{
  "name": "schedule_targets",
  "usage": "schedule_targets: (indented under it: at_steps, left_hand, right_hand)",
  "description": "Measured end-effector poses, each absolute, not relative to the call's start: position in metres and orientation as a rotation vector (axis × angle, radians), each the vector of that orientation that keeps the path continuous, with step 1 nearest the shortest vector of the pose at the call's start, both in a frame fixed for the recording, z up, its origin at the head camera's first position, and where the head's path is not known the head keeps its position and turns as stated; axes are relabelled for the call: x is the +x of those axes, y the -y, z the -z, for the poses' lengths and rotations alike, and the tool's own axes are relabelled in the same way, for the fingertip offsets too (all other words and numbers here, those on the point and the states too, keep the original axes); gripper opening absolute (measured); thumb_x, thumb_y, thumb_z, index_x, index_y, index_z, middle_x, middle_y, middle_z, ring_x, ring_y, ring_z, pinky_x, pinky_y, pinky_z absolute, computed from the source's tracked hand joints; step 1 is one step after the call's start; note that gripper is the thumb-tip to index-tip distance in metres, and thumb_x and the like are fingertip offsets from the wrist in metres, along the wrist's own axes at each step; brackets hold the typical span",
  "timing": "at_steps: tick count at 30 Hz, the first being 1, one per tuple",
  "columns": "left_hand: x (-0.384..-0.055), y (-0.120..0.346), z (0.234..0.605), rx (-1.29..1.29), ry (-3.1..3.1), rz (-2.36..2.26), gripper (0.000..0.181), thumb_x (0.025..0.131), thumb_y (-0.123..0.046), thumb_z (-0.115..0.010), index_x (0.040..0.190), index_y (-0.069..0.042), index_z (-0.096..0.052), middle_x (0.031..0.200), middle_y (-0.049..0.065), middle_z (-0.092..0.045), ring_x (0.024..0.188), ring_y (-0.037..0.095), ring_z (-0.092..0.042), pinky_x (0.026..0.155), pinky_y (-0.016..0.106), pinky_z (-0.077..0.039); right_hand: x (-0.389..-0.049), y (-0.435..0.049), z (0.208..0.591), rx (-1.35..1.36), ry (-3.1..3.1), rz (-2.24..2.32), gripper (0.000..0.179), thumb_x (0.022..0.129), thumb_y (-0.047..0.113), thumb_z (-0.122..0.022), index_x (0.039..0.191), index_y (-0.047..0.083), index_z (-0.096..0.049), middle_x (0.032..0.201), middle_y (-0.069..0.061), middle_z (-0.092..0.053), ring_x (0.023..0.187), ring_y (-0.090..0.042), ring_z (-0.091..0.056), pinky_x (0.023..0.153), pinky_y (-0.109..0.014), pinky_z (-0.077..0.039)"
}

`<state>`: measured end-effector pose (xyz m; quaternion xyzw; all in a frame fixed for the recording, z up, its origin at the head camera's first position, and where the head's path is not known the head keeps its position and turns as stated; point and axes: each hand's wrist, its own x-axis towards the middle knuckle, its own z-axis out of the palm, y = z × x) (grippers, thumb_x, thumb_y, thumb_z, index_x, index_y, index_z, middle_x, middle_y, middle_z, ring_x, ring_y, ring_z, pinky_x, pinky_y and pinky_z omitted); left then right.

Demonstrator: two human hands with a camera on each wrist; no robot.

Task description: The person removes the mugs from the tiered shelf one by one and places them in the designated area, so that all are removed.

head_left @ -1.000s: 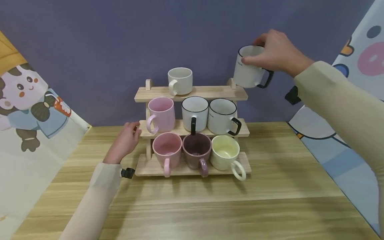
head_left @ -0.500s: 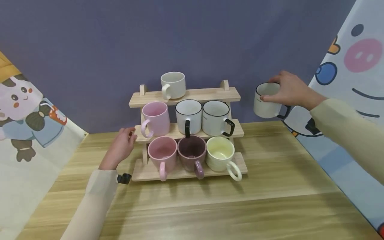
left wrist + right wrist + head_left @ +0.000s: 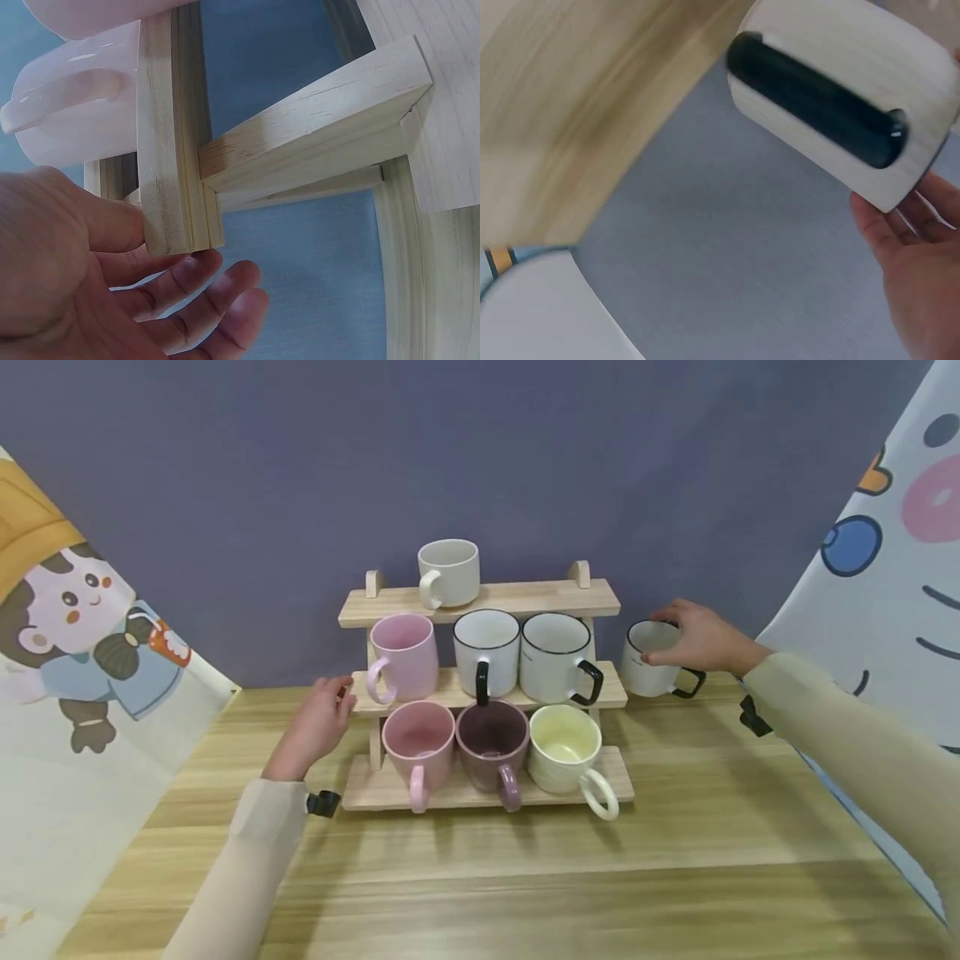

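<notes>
My right hand [image 3: 697, 639] grips a white mug [image 3: 636, 672] with a dark rim and black handle, thumb and fingers at its rim. The mug is upright beside the rack's right end, close to the table's back edge. In the right wrist view its black handle [image 3: 817, 101] faces the camera. My left hand [image 3: 318, 727] holds the left end of the middle shelf of a three-tier wooden rack [image 3: 543, 600]. The left wrist view shows the thumb against one side of the shelf board [image 3: 169, 202] and fingers curled beneath it.
A cream mug [image 3: 459, 578] stands on the top shelf. The middle shelf bears a pink mug [image 3: 411, 656] and two white black-handled mugs. Below are a rose mug [image 3: 420, 752], a purple mug [image 3: 487, 764] and a pale yellow mug [image 3: 555, 768]. A dark wall panel [image 3: 300, 485] rises behind.
My right hand has carried the white mug from beside the top shelf, first right and down, then lower and back toward the rack's right side. The left hand has stayed on the shelf end.
</notes>
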<state>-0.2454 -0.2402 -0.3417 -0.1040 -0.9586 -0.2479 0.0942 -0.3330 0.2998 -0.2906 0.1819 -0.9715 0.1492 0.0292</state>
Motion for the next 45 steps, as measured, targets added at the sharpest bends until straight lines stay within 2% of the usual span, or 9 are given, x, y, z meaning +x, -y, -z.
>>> schedule_targets:
  at_steps: [14,27,36,45]
  left_hand:
    - [-0.247,0.239,0.342,-0.282,2.851,0.753,0.040,0.101,-0.010,-0.042,0.133,0.013,-0.040,0.108,0.024,-0.048,0.086,0.031,-0.051,0.077,0.044,-0.046]
    - [-0.247,0.242,0.342,-0.292,2.857,0.779,0.040,0.102,-0.011,-0.040,0.134,0.013,-0.039,0.109,0.024,-0.046,0.088,0.031,-0.050,0.075,0.043,-0.045]
    - [-0.248,0.239,0.344,-0.290,2.859,0.768,0.040,0.102,-0.011,-0.041,0.134,0.012,-0.040,0.110,0.023,-0.047,0.089,0.031,-0.052,0.077,0.043,-0.046]
    - [-0.248,0.240,0.342,-0.287,2.861,0.769,0.040,0.102,-0.010,-0.039,0.134,0.014,-0.038,0.110,0.024,-0.047,0.088,0.031,-0.051,0.077,0.043,-0.046]
  right_hand:
    - [-0.368,-0.287,0.332,0.551,3.046,-0.549,0.074,0.075,0.037,-0.078,0.128,-0.008,-0.051,0.125,-0.027,-0.045,0.112,-0.043,-0.045,0.088,-0.057,-0.039]
    - [-0.393,-0.284,0.351,0.459,3.114,-0.594,0.087,0.077,0.043,-0.074,0.135,-0.013,-0.040,0.132,-0.031,-0.043,0.119,-0.046,-0.041,0.092,-0.057,-0.038]
    - [-0.394,-0.289,0.363,0.398,3.108,-0.643,0.079,0.079,0.036,-0.073,0.132,-0.012,-0.042,0.130,-0.033,-0.044,0.117,-0.046,-0.043,0.093,-0.057,-0.037]
    - [-0.385,-0.289,0.358,0.449,3.082,-0.693,0.075,0.084,0.042,-0.068,0.132,-0.011,-0.044,0.131,-0.032,-0.044,0.118,-0.046,-0.041,0.093,-0.058,-0.036]
